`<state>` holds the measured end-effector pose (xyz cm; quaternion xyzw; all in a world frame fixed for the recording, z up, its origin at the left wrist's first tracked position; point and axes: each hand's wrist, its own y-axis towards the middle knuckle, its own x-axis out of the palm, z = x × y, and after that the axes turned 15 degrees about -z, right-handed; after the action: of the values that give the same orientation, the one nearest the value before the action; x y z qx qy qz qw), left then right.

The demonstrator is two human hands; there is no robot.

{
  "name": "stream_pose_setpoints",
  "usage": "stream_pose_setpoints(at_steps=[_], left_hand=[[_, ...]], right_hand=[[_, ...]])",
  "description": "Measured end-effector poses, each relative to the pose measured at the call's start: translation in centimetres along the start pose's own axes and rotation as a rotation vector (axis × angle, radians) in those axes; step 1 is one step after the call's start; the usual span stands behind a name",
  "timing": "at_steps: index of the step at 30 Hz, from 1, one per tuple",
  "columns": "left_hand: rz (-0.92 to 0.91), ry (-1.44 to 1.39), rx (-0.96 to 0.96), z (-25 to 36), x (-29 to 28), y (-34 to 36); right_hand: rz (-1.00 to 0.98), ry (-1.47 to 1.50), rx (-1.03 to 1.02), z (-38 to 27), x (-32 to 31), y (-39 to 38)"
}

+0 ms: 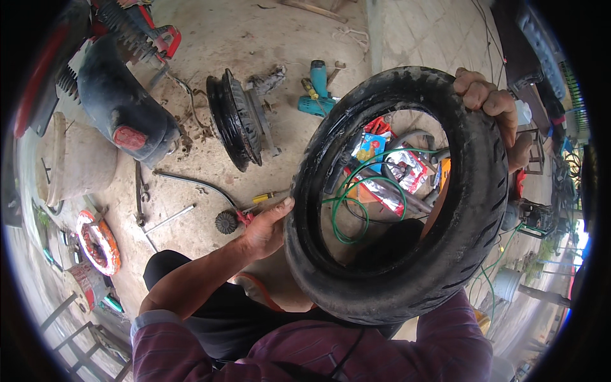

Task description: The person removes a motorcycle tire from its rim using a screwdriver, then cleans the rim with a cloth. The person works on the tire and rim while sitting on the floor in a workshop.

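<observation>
I hold a worn black tyre up before me, tilted, with a dark greasy inner bead. My left hand grips its left side, thumb on the rubber, fingers partly hidden. My right hand wraps its fingers over the upper right of the tread. Through the opening show green hose coils, shiny packets and assorted tools. A black wheel rim stands on the concrete floor left of the tyre. Near my left hand lie a yellow screwdriver and a black knob-like part with hose.
Upper left, a motorbike's black mudguard stands beside a bucket. A teal power drill lies beyond the rim. Wrenches and an orange-and-white ring lie at left. Frames and cables crowd the right side.
</observation>
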<state>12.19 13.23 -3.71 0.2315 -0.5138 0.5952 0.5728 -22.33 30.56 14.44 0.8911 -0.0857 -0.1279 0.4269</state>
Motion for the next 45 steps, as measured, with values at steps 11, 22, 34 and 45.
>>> stream_pose_setpoints(at_steps=[11,22,34,45], left_hand=[[-0.086,-0.084,0.039,0.8,4.5,2.0],[-0.200,-0.120,0.471,5.5,5.7,7.0],[-0.122,-0.161,0.652,8.4,6.3,7.4],[-0.144,-0.081,0.717,9.3,6.5,6.2]], right_hand=[[0.481,0.327,0.039,-0.9,2.3,3.8],[0.546,0.512,0.019,-2.1,4.8,4.8],[0.563,-0.459,0.407,0.4,7.1,7.2],[0.603,-0.335,0.304,2.1,7.1,8.1]])
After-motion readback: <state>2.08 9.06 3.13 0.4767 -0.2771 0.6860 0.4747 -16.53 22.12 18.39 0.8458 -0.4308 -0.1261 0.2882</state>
